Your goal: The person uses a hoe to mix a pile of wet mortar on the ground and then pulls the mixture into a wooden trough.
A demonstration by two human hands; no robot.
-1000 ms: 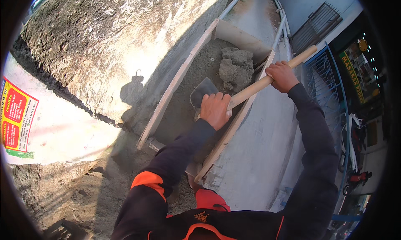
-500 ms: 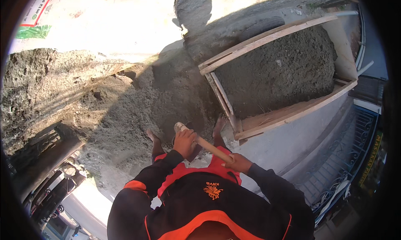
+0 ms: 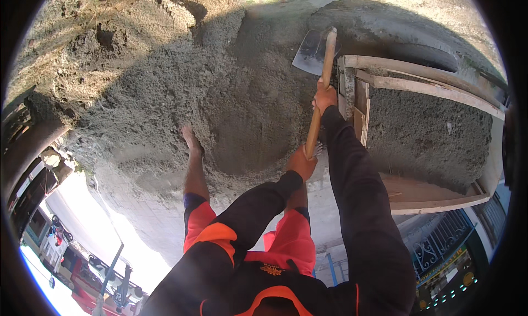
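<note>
Both my hands grip the wooden handle of a hoe (image 3: 319, 53), which reaches forward and to the right of my body. My right hand (image 3: 325, 96) is closed round the handle partway up, nearer the blade. Lower down, at the near end, my left hand (image 3: 302, 163) is closed round it too. The broad metal blade sits at the far end, by the near left corner of a wooden-framed box (image 3: 379, 82). Grey, wet-looking mortar or sandy mix (image 3: 253, 129) spreads over the ground beneath the hoe. Whether the blade touches it I cannot tell.
The box holds a heap of dark grey mix (image 3: 429, 134). My bare left foot (image 3: 190, 137) stands at the edge of the mix on the ground. A blue metal railing (image 3: 440, 242) is at the lower right, and a thick brown beam or pipe (image 3: 38, 148) at the left.
The hoe has gone from close against my body to stretched out forward and right. My right hand is now nearer the blade, my left at the near end. My view has shifted.
</note>
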